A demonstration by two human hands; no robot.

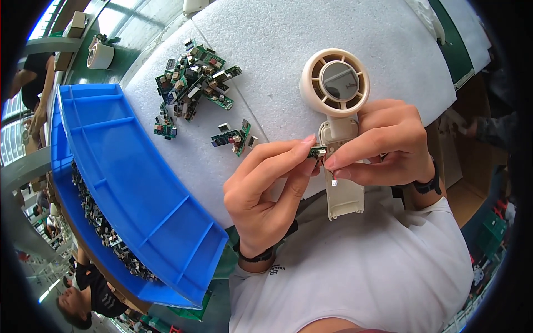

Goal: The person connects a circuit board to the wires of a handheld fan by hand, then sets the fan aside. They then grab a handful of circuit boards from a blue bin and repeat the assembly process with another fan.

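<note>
A small green circuit board (317,151) is pinched between the thumb and forefinger of my left hand (269,188). Close beside it, my right hand (388,147) pinches thin wires that end in a small white connector (334,182). Both hands work over the opened handle of a cream handheld fan (335,83), whose round head lies farther away with a dark round centre. The bare handle shell (345,197) stretches toward me beneath my fingers. My right palm and fingers rest alongside the fan's neck. How far the wires reach inside the handle is hidden.
On the white foam sheet (266,50) lie a heap of circuit boards (191,80) and a smaller group of boards (236,137). A blue bin (139,177) with many more boards stands at left. A cardboard box (477,183) is at right; other people are at far left.
</note>
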